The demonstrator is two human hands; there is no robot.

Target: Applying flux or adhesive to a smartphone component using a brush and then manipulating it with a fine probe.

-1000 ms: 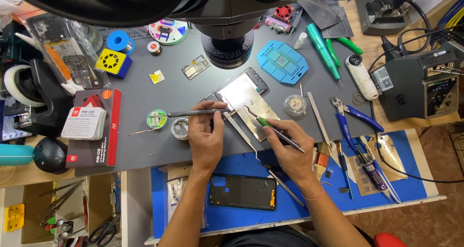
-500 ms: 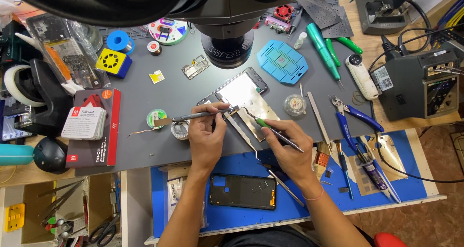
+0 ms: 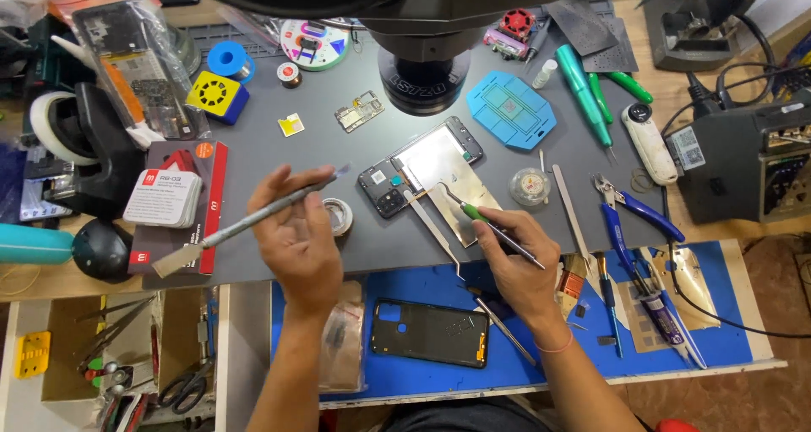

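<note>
Nearest me, a black back cover lies on the blue mat. My right hand, grip closed on a green-handled tool, works its tip at the opened phone mid-surface; thin, stiff and fragile, I judge it best held by its edges. My left hand, gripping a metal spatula, has lifted away leftward since a second ago.

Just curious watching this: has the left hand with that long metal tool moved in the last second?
Yes. The left hand drew its metal tool leftward, away from the opened phone.
</note>
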